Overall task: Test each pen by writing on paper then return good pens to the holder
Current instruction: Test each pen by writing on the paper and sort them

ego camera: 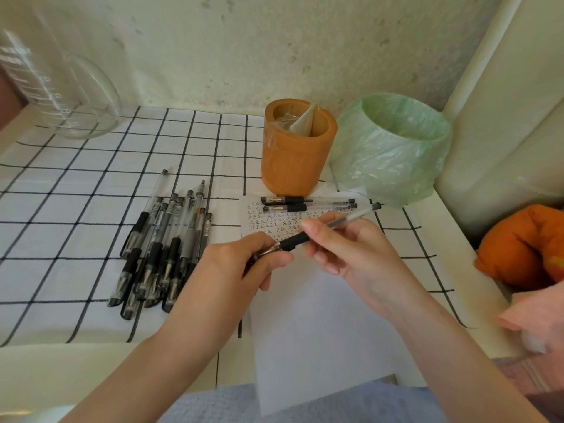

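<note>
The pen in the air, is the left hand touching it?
Touching. The head view shows the left hand pinching the pen near its tip.

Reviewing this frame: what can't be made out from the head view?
1. Tip end of the pen: the left hand grips over it, so I cannot tell whether it is capped.
2. Lower rows of marks on the paper: hidden behind the left hand and the right hand, which also holds the pen.
3. Bottom of the holder: hidden by its own wall.
4. Orange object: cut off by the right edge.
</note>
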A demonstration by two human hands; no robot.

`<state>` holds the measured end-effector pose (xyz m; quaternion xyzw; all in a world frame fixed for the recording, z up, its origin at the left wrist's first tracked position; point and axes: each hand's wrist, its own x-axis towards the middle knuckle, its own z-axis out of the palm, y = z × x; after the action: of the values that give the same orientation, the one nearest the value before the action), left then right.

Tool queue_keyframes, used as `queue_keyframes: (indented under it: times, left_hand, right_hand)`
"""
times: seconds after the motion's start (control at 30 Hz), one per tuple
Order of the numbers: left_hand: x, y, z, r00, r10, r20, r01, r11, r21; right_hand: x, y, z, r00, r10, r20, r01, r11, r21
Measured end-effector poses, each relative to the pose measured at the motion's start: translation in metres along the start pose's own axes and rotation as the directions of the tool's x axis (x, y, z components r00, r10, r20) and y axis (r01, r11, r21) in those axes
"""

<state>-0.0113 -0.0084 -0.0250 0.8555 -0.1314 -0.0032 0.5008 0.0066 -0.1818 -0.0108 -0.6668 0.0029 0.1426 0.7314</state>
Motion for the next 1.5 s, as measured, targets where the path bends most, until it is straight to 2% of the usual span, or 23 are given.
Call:
queue_keyframes:
  times: [0.23, 0.5, 0.67, 0.77, 0.87, 0.97, 1.1, 1.2, 1.4, 1.5]
  left_hand:
    - [-0.003, -0.006, 0.001, 0.999, 0.025, 0.028, -0.027, 0.997, 0.068]
    - [0.003, -0.002, 0.001, 0.999, 0.041, 0.030, -0.044, 0.993, 0.112]
    - [0.007, -0.001, -0.003, 1.000, 0.018, -0.009, -0.016, 0.984, 0.180]
    - [0.004, -0.001, -0.005, 1.000, -0.019, -0.010, 0.021, 0.974, 0.225]
    - [0.002, 0.000, -0.009, 0.998, -0.057, -0.015, 0.058, 0.898, 0.436]
    - [0.001, -0.002, -0.015, 0.994, -0.042, -0.099, 0.092, 0.801, 0.591]
    - [-0.002, -0.016, -0.020, 0.987, -0.005, -0.160, 0.118, 0.697, 0.707]
    - [-0.004, -0.024, -0.020, 0.986, -0.043, -0.162, 0.153, 0.627, 0.764]
    - [-0.003, -0.025, -0.017, 0.977, -0.102, -0.187, 0.213, 0.504, 0.837]
    - [-0.001, -0.023, -0.016, 0.977, -0.115, -0.182, 0.215, 0.514, 0.830]
  right_hand:
    - [-0.002, 0.003, 0.002, 1.000, -0.008, 0.015, 0.008, 0.999, -0.041]
    - [-0.001, 0.006, 0.002, 0.999, 0.037, 0.005, -0.037, 0.999, 0.036]
    - [0.005, 0.006, 0.003, 0.996, 0.088, 0.019, -0.090, 0.983, 0.163]
    - [0.006, 0.005, 0.002, 0.996, 0.092, 0.009, -0.092, 0.987, 0.132]
    - [0.010, 0.006, -0.003, 0.986, 0.115, -0.118, -0.097, 0.985, 0.145]
    - [0.014, 0.008, -0.007, 0.959, 0.137, -0.249, -0.099, 0.982, 0.161]
    - [0.017, 0.009, -0.005, 0.960, 0.185, -0.211, -0.130, 0.960, 0.249]
    - [0.019, 0.007, -0.006, 0.959, 0.188, -0.211, -0.119, 0.946, 0.302]
    - [0.020, 0.001, -0.008, 0.962, 0.164, -0.217, -0.100, 0.955, 0.278]
    - [0.019, 0.000, -0.008, 0.971, 0.149, -0.185, -0.110, 0.972, 0.208]
